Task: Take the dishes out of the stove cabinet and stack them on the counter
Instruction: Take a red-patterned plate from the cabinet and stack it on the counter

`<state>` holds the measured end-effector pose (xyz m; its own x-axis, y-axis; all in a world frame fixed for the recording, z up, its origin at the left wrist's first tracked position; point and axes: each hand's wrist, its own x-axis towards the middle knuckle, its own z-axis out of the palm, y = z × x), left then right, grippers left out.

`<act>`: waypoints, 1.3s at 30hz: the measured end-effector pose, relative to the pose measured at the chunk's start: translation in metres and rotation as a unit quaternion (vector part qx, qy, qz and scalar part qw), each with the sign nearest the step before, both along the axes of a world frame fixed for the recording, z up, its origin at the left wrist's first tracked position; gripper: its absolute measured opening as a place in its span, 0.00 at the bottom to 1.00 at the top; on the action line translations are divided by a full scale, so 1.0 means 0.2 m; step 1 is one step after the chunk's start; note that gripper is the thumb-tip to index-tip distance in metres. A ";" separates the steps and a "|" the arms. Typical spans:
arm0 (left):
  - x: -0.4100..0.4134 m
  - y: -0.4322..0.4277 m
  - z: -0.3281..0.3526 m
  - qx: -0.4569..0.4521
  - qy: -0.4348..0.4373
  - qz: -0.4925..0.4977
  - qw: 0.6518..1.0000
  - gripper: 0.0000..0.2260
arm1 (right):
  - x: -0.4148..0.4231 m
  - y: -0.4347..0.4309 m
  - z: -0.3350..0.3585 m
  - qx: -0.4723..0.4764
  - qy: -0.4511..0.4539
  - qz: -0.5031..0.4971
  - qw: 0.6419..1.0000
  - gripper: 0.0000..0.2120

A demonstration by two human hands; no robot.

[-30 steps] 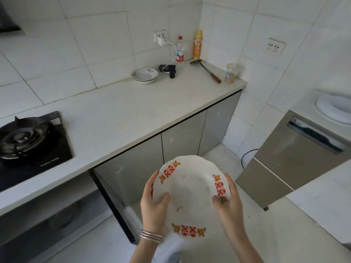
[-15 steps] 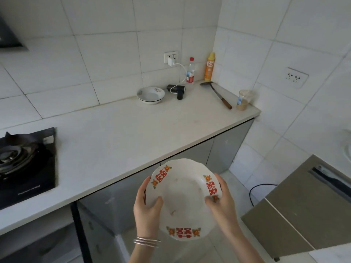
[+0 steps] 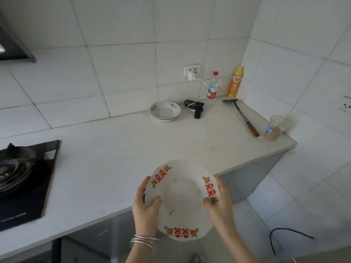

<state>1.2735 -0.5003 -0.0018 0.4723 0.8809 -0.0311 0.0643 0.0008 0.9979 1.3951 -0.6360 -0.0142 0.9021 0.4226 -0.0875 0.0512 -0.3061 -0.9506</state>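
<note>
Here, the left hand [image 3: 146,207] and right hand [image 3: 219,205] clasp a red-patterned plate [image 3: 182,200] by its rim (best lowered level onto the bowls [image 3: 164,111] beyond the plate).

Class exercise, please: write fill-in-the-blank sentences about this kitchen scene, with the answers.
The left hand and right hand hold a plate with ____ symbols.
The gas stove sits at the ____ end of the counter.
The tall bottle in the corner has a yellow cap and an ____ body.
Answers: red; left; orange.
</note>
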 end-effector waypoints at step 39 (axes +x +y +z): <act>1.80 1.56 -0.27 -0.046 0.049 0.126 0.990 0.27 | 1.91 1.71 -0.20 0.003 0.032 0.133 0.991 0.25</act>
<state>1.6335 -0.1888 -0.0554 0.2285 0.9617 -0.1516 0.1476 0.1197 0.9818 1.7777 -0.2949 -0.0534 0.7512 0.6457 -0.1373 0.0689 -0.2836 -0.9565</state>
